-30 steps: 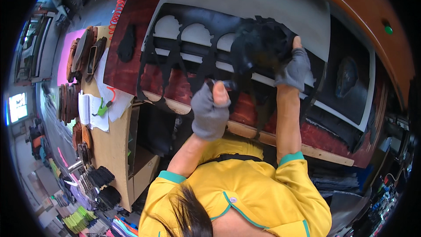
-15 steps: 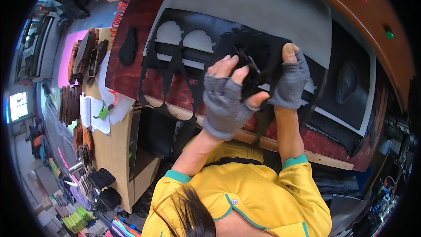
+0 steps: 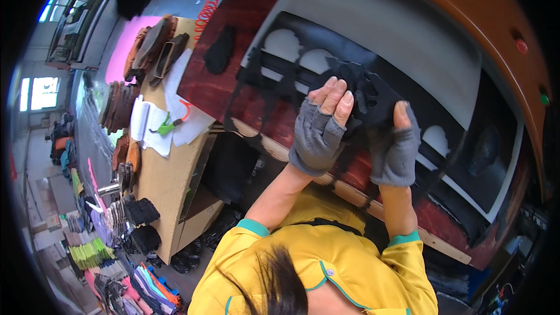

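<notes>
The left hand (image 3: 321,134) lays its fingers side by side, pressed together, against the piece's (image 3: 382,104) left side; its thumb is hidden. The right hand (image 3: 395,154) stands its thumb at the piece's right side, the other fingers out of sight, so I cannot tell whether either hand pinches.

The black piece lies between the two hands. Even pressure from both sides should keep its layers square; the thin tabs call for a light touch, as they could catch or tear.

Its ragged end points away from the wearer, past the left fingertips; its long axis is unclear, the near end being covered. Beyond the fingers, the cut-out sheet (image 3: 357,49) runs lengthwise from far left to near right.
</notes>
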The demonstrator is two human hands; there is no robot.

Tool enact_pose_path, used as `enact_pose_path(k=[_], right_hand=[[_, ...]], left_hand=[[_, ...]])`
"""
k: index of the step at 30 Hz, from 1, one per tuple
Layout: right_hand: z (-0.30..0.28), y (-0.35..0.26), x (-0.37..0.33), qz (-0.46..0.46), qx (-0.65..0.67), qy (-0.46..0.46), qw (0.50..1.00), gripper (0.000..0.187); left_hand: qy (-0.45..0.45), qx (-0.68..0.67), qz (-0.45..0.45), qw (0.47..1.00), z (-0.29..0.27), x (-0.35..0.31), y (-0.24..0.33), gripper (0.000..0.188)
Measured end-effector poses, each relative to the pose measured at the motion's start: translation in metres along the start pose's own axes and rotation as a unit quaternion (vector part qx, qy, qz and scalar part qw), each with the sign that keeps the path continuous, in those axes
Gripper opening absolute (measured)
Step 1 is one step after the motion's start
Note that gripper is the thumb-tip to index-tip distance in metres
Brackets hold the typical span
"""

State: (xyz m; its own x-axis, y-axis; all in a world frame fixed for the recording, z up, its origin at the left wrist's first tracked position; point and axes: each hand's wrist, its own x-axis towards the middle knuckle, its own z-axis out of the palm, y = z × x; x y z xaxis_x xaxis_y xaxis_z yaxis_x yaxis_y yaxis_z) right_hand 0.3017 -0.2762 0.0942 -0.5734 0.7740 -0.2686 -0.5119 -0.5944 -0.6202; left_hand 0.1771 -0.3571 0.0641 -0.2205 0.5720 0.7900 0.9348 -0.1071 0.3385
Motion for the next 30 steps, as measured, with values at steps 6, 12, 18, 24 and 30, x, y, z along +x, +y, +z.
enact_pose_path(k=[6, 12, 18, 24, 30], right_hand=[[-0.007, 0.031, 0.023, -0.123, -0.211, -0.077, 0.967, 0.041], [-0.021, 0.063, 0.056, -0.119, -0.344, 0.121, 0.923, 0.026], [-0.017, 0.079, 0.073, -0.210, -0.369, 0.140, 0.894, 0.024], [-0.058, 0.052, 0.076, -0.337, -0.496, 0.279, 0.750, 0.028], [-0.110, -0.034, 0.053, -0.228, -0.815, 0.303, 0.438, 0.064]], left_hand=[[-0.005, -0.287, -0.396, 0.872, -0.072, -0.005, -0.062, 0.047], [0.083, -0.378, -0.644, 0.660, -0.174, -0.013, -0.216, 0.047], [-0.090, -0.271, -0.589, 0.756, -0.161, -0.005, -0.340, 0.043], [-0.214, 0.104, -0.396, 0.887, -0.107, -0.042, -0.395, 0.046], [-0.191, 0.322, -0.278, 0.885, -0.115, -0.046, -0.402, 0.060]])
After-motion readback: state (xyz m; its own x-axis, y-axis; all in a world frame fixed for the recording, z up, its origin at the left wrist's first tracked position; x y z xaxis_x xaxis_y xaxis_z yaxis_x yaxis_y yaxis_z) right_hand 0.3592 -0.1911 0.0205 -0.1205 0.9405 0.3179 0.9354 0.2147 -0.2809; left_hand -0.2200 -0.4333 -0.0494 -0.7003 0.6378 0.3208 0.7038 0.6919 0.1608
